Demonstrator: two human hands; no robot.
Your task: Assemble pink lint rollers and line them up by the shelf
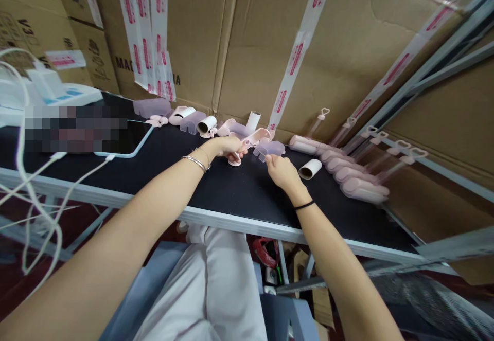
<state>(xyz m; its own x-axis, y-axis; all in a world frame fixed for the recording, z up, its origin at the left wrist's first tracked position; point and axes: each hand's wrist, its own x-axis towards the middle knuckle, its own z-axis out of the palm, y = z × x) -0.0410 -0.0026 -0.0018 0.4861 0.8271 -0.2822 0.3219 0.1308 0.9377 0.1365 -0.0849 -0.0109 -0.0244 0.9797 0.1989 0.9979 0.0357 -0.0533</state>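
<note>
My left hand (231,148) is closed on a pale pink plastic part (258,137), curved and held just above the black tabletop. My right hand (283,171) is pinched at the fingertips, close to a thin line running toward that part. What it grips is too small to make out. Behind the fingertips lies a translucent lilac cover (272,148). A small round pink piece (234,163) sits under my left hand. To the right of my right hand, a white paper roll (310,168) with a cardboard core lies on its side.
Several pink rollers with heart-ended handles (365,189) line the right side. Along the back are a white roll (207,124), an upright roll (253,120) and a lilac cover (152,107). A phone or tablet (129,138) with white cables lies left. Cardboard (247,48) walls the back.
</note>
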